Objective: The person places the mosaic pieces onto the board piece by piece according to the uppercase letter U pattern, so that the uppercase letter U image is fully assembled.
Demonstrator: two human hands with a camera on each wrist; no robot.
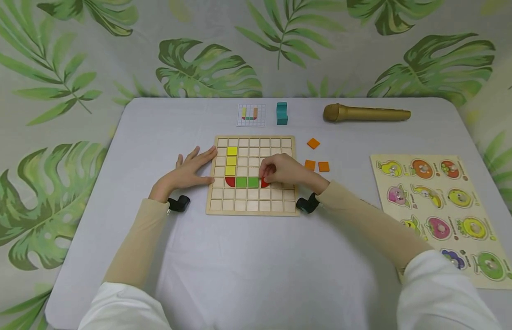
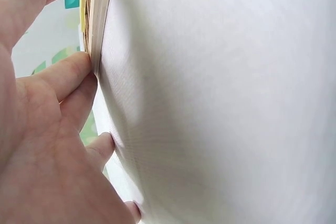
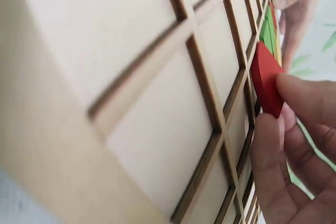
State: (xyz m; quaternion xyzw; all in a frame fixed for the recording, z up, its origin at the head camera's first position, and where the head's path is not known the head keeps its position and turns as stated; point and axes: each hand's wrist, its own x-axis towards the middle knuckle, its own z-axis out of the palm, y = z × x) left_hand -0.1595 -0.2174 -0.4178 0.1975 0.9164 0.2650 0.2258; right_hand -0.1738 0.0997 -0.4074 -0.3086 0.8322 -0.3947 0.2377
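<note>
A wooden grid board (image 1: 252,206) lies on the table. My left hand (image 1: 185,173) has its fingers spread, with fingertips and thumb against the board's left edge; in the left wrist view, fingers (image 2: 71,74) touch the wooden rim. My right hand (image 1: 286,170) pinches a red piece (image 3: 269,80) with one curved side between thumb and fingers. That piece is at the grid, tilted, right of two green squares (image 1: 247,182). Another red piece (image 1: 230,182) sits left of the greens, under a column of three yellow squares (image 1: 231,161).
Three orange squares (image 1: 309,164) lie right of the board. Behind it are a printed pattern card (image 1: 251,115), a teal block (image 1: 282,113) and a gold microphone (image 1: 365,114). A fruit puzzle board (image 1: 417,185) lies at the right, partly under my right sleeve.
</note>
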